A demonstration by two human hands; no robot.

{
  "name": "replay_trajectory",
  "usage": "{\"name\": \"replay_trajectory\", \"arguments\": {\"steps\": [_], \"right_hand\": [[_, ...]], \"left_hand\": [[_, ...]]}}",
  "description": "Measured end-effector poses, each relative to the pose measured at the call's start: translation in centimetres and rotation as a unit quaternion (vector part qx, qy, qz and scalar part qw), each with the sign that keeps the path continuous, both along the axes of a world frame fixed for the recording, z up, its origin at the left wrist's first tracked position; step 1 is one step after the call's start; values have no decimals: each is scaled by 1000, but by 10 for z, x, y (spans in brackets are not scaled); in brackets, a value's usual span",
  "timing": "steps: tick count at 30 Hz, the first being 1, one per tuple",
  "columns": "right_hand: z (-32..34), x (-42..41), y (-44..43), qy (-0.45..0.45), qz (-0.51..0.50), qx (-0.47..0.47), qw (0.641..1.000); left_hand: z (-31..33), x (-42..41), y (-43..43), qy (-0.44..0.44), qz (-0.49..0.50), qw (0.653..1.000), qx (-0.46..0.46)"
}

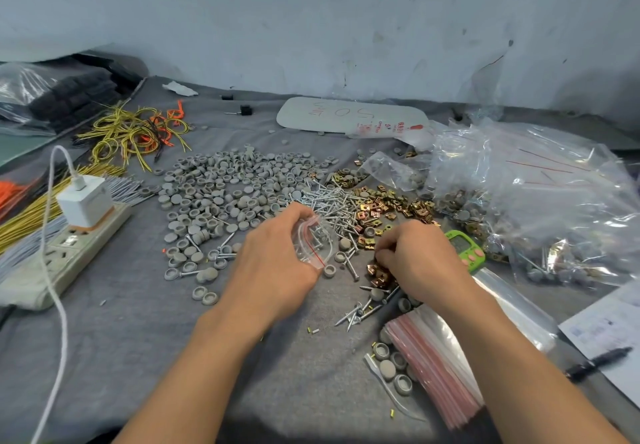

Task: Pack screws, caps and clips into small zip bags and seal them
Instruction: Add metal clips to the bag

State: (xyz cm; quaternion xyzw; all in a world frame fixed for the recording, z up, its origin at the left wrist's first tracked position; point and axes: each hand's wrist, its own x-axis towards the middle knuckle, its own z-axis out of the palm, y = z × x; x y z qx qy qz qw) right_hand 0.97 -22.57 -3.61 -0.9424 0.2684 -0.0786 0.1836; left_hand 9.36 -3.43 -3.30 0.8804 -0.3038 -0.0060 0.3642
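Far left, a clear bag of black parts (52, 97) lies at the worktop (138, 339) edge, with yellow and orange wire ties (135, 132) just to its right. Below them is a power strip (62, 256) with a white charger (86, 201) plugged in and its cable (52, 305) trailing toward the near edge. Next comes a wide spread of grey caps (225, 184) lying flat on the grey cloth. The left hand (273, 260) is centre, fingers curled round a small zip bag (313, 243), gripping it just above the cloth with the red seal strip facing right; small parts show through the plastic, can't tell which. Just behind the bag is the pile of screws (332, 204), touching the caps on one side and the gold clips (391, 204) on the other. The right hand (419, 260) is palm down, fingers bent onto a small clump of clips at the near end of that scatter, pinching at them. A green timer (464, 246) is partly hidden behind this hand. Near right lies a stack of empty zip bags (433, 364) with loose caps and screws beside it. Far right is a large clear bag of filled packs (536, 201), then a paper sheet (602, 333) with a pen (597, 362) on it.
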Motion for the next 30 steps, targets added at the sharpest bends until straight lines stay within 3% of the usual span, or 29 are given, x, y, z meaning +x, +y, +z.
{"name": "replay_trajectory", "arguments": {"steps": [2,6,9,12,22,26,30], "right_hand": [[1,0,1,-66,-22,30,997],[7,-2,8,-200,-23,177,963],[11,-5,24,-243,19,268,932],[12,-1,38,-247,56,302,919],[11,15,57,-215,80,262,937],[14,8,28,-256,-3,205,945],[9,0,7,-83,-18,89,992]], "left_hand": [[0,0,-1,0,2,1000,2],[-1,0,-3,-8,5,1000,4],[-1,-1,-4,-23,7,1000,2],[0,-2,-4,-26,10,1000,6],[1,1,-1,-2,16,1000,0],[2,3,4,5,21,1000,-21],[5,1,6,11,11,999,-29]]}}
